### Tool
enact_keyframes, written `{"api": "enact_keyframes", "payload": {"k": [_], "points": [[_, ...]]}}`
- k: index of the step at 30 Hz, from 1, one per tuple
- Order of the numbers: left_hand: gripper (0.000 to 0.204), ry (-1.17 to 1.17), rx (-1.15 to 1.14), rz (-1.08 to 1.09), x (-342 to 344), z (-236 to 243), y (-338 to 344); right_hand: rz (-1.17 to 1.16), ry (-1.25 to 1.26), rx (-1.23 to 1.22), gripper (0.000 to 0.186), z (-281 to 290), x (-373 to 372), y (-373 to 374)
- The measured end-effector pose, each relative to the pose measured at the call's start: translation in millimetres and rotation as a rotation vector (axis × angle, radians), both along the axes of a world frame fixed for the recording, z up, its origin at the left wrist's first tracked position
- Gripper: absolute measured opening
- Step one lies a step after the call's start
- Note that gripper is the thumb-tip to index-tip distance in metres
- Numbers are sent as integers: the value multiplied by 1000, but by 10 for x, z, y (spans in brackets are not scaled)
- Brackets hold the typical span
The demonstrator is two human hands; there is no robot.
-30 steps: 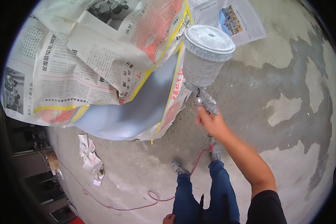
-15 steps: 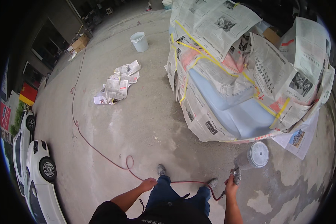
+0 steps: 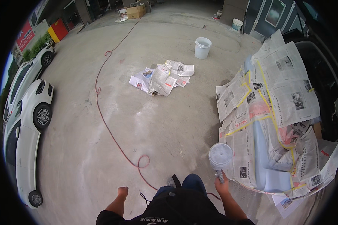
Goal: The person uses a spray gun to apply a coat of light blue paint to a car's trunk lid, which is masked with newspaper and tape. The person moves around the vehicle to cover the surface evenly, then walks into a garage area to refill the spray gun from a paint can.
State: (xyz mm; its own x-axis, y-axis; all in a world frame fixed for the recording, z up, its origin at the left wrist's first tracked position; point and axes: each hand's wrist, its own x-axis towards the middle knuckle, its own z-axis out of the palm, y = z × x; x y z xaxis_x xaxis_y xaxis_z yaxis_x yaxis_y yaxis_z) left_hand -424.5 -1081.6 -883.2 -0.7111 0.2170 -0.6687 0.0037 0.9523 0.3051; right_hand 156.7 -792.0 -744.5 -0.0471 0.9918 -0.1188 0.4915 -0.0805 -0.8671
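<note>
My right hand (image 3: 221, 183) grips a spray gun (image 3: 220, 176) topped by a round, whitish paint cup (image 3: 220, 155). The gun is beside a car part masked with newspaper (image 3: 244, 152) and yellow tape; the cup overlaps the paper's near left edge in the picture. A bare pale blue panel (image 3: 274, 181) shows between the sheets. Out to the left of my body hangs my left hand (image 3: 122, 191), fingers curled in, with nothing seen in it. A red air hose (image 3: 116, 140) runs over the concrete and passes my legs towards the right side.
Crumpled newspapers (image 3: 162, 83) lie on the floor ahead, with a white bucket (image 3: 202, 48) beyond them. White cars (image 3: 26, 150) stand along the left. A cardboard box (image 3: 136, 11) and another bucket (image 3: 237, 24) are at the back. The hose makes a loop (image 3: 143, 161) near my feet.
My view has turned left, so the masked car part sits further right. The spray gun has come nearer my body's midline, and my left hand has swung outward from my leg.
</note>
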Motion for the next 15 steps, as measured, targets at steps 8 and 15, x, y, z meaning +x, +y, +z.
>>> {"api": "enact_keyframes", "payload": {"k": [8, 15], "points": [[29, -22, 444, -166, -170, 649, 3177, 72, 255, -5, 51, 293, -1361, 2099], [38, -543, 684, -829, 1164, 2198, 7077, 37, 426, 5, 45, 1099, -2179, 4721]]}}
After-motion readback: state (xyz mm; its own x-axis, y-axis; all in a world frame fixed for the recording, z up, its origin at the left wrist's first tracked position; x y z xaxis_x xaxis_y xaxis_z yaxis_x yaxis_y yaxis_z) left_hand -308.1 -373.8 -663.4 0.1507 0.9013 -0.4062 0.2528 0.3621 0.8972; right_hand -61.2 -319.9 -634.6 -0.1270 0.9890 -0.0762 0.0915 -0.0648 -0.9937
